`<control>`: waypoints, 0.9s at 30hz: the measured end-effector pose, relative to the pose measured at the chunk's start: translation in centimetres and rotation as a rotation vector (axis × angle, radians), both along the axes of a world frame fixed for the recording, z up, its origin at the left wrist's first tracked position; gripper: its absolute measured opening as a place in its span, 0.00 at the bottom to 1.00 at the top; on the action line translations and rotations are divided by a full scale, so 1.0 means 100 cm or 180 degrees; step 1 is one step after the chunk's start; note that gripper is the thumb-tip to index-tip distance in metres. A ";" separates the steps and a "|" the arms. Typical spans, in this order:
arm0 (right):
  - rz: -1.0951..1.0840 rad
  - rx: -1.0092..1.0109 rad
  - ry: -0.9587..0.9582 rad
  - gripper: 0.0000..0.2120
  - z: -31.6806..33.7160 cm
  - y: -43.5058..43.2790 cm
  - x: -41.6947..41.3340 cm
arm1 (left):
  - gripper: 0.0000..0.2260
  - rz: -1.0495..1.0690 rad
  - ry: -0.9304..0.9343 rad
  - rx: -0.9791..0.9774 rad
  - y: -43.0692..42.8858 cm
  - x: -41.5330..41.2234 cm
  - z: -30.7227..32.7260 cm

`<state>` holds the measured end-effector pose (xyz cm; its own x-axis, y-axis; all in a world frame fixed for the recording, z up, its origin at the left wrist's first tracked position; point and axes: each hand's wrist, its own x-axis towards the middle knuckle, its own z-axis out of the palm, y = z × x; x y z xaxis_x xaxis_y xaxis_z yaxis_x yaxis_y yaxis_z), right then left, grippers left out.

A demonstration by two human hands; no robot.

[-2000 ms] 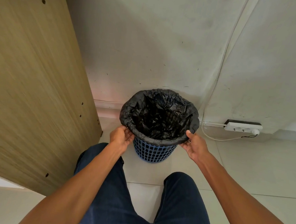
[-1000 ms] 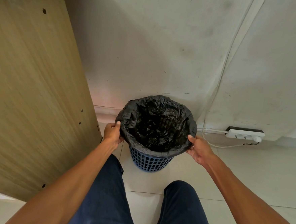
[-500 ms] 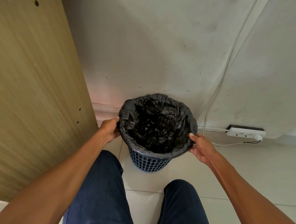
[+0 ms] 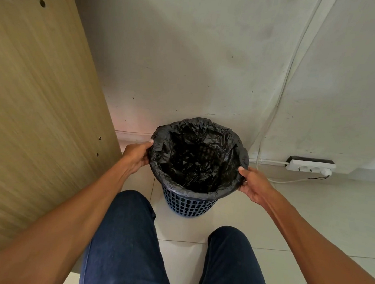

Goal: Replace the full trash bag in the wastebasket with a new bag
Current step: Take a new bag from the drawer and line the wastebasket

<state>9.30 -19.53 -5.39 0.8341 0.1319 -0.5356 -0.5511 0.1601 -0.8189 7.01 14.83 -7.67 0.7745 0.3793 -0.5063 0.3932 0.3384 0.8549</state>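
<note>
A blue lattice wastebasket (image 4: 188, 205) stands on the tiled floor against the wall. A black trash bag (image 4: 197, 160) lines it, its edge folded out over the rim. My left hand (image 4: 136, 155) grips the folded bag edge at the basket's left side, thumb on top. My right hand (image 4: 253, 183) pinches the bag edge at the right side, thumb on the plastic. The bag's inside looks dark and crumpled; what lies in it is hidden.
A wooden cabinet panel (image 4: 35, 109) stands close on the left. A white power strip (image 4: 310, 166) with a cable lies on the floor at the right by the wall. My knees in dark jeans (image 4: 126, 237) are just in front of the basket.
Both hands moved up from the basket's front sides to the rim's left and right and took hold of the bag's folded edge. The camera shifted slightly.
</note>
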 end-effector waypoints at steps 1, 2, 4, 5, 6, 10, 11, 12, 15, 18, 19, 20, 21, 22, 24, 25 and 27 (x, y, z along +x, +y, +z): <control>0.0016 -0.0016 0.0009 0.08 0.000 -0.001 0.000 | 0.10 -0.0014 0.0003 0.0039 -0.002 0.001 0.002; 0.0038 -0.0035 0.0016 0.08 0.000 -0.002 0.001 | 0.09 -0.0009 0.0029 0.0089 -0.003 0.002 0.003; 0.0088 -0.0068 0.0026 0.08 -0.001 -0.004 0.003 | 0.05 -0.0024 0.0066 0.0149 -0.008 0.002 0.007; 0.0120 -0.0082 0.0024 0.08 0.000 -0.005 0.004 | 0.05 -0.0062 0.0086 0.0177 -0.009 0.003 0.009; 0.0154 -0.0104 0.0017 0.09 0.000 -0.006 0.005 | 0.05 -0.0118 0.0116 0.0189 -0.009 0.003 0.010; 0.0244 -0.0183 -0.0019 0.10 0.002 -0.007 0.008 | 0.04 -0.0171 0.0229 0.0054 -0.009 0.002 0.010; 0.0255 -0.0190 -0.0024 0.10 0.002 -0.006 0.009 | 0.04 -0.0125 0.0208 0.0127 -0.009 0.003 0.009; 0.0254 -0.0198 -0.0028 0.10 0.002 -0.006 0.009 | 0.04 -0.0083 0.0175 0.0215 -0.009 0.005 0.009; 0.0250 -0.0232 -0.0055 0.10 0.004 -0.005 0.008 | 0.10 -0.0042 0.0093 0.0465 -0.009 0.012 0.010; 0.0259 -0.0242 -0.0092 0.10 0.004 -0.004 0.005 | 0.12 -0.0108 0.0204 0.0514 -0.008 0.016 0.013; 0.0268 -0.0242 -0.0096 0.10 0.004 -0.005 0.005 | 0.11 -0.0120 0.0259 0.0484 -0.008 0.017 0.014; 0.0276 -0.0239 -0.0092 0.10 0.004 -0.006 0.004 | 0.11 -0.0130 0.0303 0.0472 -0.008 0.018 0.014; 0.0279 -0.0246 -0.0087 0.10 0.003 -0.006 0.005 | 0.11 -0.0130 0.0337 0.0480 -0.008 0.019 0.015; 0.0286 -0.0264 -0.0084 0.10 0.003 -0.007 0.005 | 0.10 -0.0128 0.0354 0.0485 -0.008 0.021 0.015; 0.0331 -0.0295 -0.0081 0.10 0.005 -0.008 0.005 | 0.05 -0.0098 0.0287 0.0468 -0.007 0.023 0.013; 0.0357 -0.0306 -0.0075 0.09 0.006 -0.009 0.006 | 0.03 -0.0071 0.0225 0.0451 -0.007 0.024 0.010; 0.0408 -0.0328 -0.0067 0.09 0.007 -0.013 0.007 | 0.09 -0.0061 0.0139 0.0401 -0.006 0.025 0.006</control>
